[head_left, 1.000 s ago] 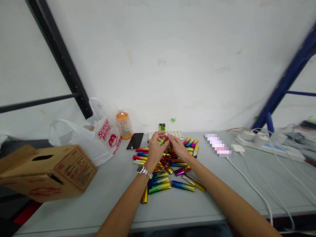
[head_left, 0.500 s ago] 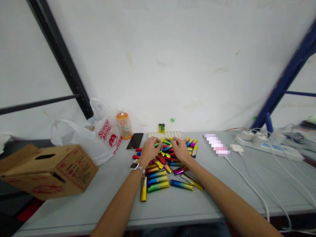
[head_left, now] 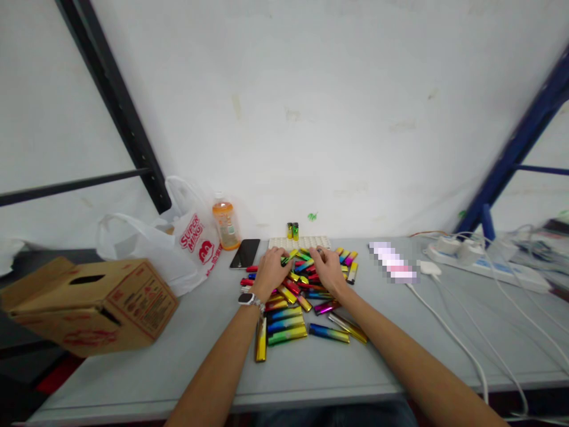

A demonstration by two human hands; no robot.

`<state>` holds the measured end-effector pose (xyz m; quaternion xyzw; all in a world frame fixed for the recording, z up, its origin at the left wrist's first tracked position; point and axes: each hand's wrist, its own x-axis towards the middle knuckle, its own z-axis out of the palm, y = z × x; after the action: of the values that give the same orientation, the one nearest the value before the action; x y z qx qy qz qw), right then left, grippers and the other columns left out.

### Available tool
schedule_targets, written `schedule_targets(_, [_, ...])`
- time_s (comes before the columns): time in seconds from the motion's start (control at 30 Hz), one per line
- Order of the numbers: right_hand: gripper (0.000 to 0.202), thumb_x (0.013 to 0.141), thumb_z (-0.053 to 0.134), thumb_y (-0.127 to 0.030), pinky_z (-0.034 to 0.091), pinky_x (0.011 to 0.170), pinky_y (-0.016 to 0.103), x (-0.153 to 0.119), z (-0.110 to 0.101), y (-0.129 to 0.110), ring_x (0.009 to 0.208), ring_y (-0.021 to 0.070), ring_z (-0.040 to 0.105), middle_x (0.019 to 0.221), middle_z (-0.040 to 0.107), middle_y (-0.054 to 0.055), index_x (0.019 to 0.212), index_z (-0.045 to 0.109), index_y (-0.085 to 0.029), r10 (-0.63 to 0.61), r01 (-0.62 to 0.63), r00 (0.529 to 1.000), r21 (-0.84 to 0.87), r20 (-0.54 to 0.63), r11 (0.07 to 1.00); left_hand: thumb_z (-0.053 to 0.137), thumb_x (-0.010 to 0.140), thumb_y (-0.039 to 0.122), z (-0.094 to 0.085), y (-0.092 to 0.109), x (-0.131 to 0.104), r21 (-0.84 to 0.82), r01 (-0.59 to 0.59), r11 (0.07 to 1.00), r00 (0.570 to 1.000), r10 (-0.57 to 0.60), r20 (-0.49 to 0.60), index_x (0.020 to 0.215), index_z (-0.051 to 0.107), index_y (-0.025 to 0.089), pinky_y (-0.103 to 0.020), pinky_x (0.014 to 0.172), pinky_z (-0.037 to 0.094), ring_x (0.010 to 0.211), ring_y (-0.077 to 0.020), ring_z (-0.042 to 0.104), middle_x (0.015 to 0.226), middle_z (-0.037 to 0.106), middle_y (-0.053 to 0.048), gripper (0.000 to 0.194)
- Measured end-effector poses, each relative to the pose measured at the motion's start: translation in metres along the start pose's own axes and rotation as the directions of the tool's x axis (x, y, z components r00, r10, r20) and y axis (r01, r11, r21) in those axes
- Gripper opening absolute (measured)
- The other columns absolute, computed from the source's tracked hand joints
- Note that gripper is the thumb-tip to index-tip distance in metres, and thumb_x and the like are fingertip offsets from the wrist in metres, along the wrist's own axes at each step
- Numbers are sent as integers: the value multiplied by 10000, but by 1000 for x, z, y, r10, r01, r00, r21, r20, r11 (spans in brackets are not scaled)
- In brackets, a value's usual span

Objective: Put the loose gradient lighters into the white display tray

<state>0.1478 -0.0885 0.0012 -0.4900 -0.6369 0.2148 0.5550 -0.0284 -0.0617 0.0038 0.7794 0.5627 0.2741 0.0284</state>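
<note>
A heap of shiny lighters point(head_left: 291, 286) in red, yellow, green, blue and purple lies on the table under my hands. My left hand point(head_left: 272, 271), with a watch on the wrist, is closed around a green-yellow lighter point(head_left: 290, 257) that points up to the right. Over the heap's right side, my right hand point(head_left: 328, 270) has its fingers curled down and in; whatever they pinch is hidden. Behind both hands sits a white gridded tray point(head_left: 284, 243), partly covered by them. Two lighters point(head_left: 292, 230) stand upright side by side in the tray.
To the left are a cardboard box point(head_left: 106, 308), a white plastic bag point(head_left: 178, 255), an orange bottle point(head_left: 226, 225) and a black phone point(head_left: 245, 254). A blurred-out flat object point(head_left: 393, 262), a charger point(head_left: 429, 268), white cables and a power strip point(head_left: 493, 270) lie to the right.
The green-yellow lighter at my left fingertips now shows more clearly and slants up to the right. My right hand stays nearly in place. The whole view has shifted slightly.
</note>
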Motion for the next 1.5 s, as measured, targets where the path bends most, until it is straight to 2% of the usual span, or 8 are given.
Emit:
schedule_targets(0.17, [303,883,424,-330,272,565,272,2,0,1,548,117,368,543,348,-63,609,354,-221,1,-2,1000,-21,-16,1000,623,870,322,0,0,-1,9,33,999,999,-33,0,965,641,181,-374,935,454,1054,-254,596,1059,663,-89,171])
schedule_targets(0.27, [308,890,473,-402,283,557,269,1,-1,-3,537,120,361,537,330,-73,655,390,-222,19,-19,1000,-31,-26,999,626,868,313,1,0,0,7,48,999,999,-48,-1,970,643,177,-378,936,449,1056,-258,601,1069,673,-95,171])
schedule_targets(0.4, [320,842,607,-499,284,517,255,0,0,-4,516,122,367,571,355,-99,911,450,-229,41,-41,999,1,15,999,647,854,282,0,0,0,-15,72,997,997,-71,20,995,648,176,-365,908,454,1024,-252,621,1039,699,-87,176])
schedule_targets(0.73, [282,958,439,-500,322,542,260,3,-1,-9,531,136,394,614,343,-89,1045,405,-234,-43,48,990,-39,134,998,623,877,208,5,-5,2,-22,36,999,999,-36,40,1041,658,151,-356,944,448,1040,-241,624,1074,705,-108,177])
schedule_targets(1.0, [321,973,394,-514,310,567,265,5,5,-12,564,138,395,600,377,-62,868,488,-225,-124,141,978,-98,167,985,603,894,218,6,-8,1,-2,18,1000,999,-18,40,1051,656,152,-356,954,449,1054,-242,622,1077,695,-111,179])
schedule_targets(1.2, [322,958,430,-533,299,518,253,4,8,-13,495,134,373,559,338,-105,1071,419,-231,-27,40,988,-79,153,996,598,900,235,5,-9,0,8,26,1000,998,-26,48,1048,653,166,-358,949,449,1068,-244,612,1093,692,-100,172])
schedule_targets(1.37, [299,955,461,-506,368,570,250,4,8,-11,602,125,459,689,476,-44,881,479,-217,-126,131,982,-26,144,991,593,902,232,4,-8,0,4,26,1000,998,-26,64,1072,647,156,-364,971,441,1083,-250,602,1112,690,-101,194])
schedule_targets(1.5, [337,941,491,-507,418,569,260,4,8,-7,586,135,509,677,569,-17,872,603,-197,-91,87,985,32,150,996,598,897,223,5,-9,1,-18,27,999,998,-26,59,1062,652,154,-349,974,442,1076,-239,608,1097,693,-102,186])
